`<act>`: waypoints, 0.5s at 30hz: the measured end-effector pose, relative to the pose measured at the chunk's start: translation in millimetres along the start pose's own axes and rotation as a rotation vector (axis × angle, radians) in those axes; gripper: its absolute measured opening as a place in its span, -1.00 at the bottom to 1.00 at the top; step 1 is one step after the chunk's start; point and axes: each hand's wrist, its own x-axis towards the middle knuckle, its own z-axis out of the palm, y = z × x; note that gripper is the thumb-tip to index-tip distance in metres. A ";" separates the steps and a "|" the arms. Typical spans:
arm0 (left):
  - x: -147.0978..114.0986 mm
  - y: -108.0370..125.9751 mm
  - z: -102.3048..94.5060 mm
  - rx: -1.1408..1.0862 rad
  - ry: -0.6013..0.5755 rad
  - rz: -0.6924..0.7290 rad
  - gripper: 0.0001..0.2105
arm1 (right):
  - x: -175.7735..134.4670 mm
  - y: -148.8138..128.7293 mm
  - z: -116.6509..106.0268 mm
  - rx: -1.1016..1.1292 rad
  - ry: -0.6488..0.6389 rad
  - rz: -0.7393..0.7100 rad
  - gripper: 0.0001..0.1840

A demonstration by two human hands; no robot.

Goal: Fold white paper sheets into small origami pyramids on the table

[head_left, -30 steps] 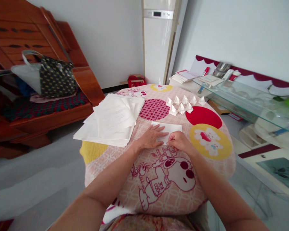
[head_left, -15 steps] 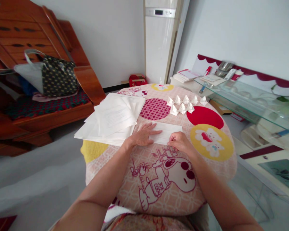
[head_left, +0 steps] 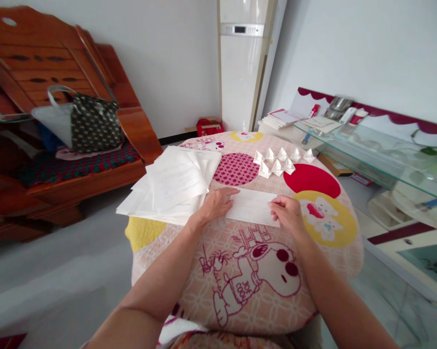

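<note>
A folded white sheet of paper (head_left: 253,206) lies flat and lengthwise on the cloth-covered table in front of me. My left hand (head_left: 217,205) rests on its left end, fingers stretched over the paper and pressing it down. At the right edge, my right hand (head_left: 288,212) pinches the paper between thumb and fingers. Just left of my left hand is a loose stack of white sheets (head_left: 175,177), the top one faintly printed. Several small pointed folded paper pieces (head_left: 276,167) stand in two rows beyond the sheet.
The patterned tablecloth (head_left: 255,291) covers the round table. To the right, a glass shelf (head_left: 378,150) holds papers, a metal container and cups. On the left, a wooden bench (head_left: 131,131) carries a dotted bag (head_left: 95,123). A tall white cabinet unit (head_left: 240,72) stands behind.
My right hand has moved right to the sheet's right edge. The spread fingers of my left hand have drawn together near the left end. The view has tipped slightly.
</note>
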 end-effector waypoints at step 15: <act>1.6 37.1 25.6 0.182 -0.232 0.253 -0.66 | 7.6 18.4 -1.3 -0.565 0.305 -0.352 -0.84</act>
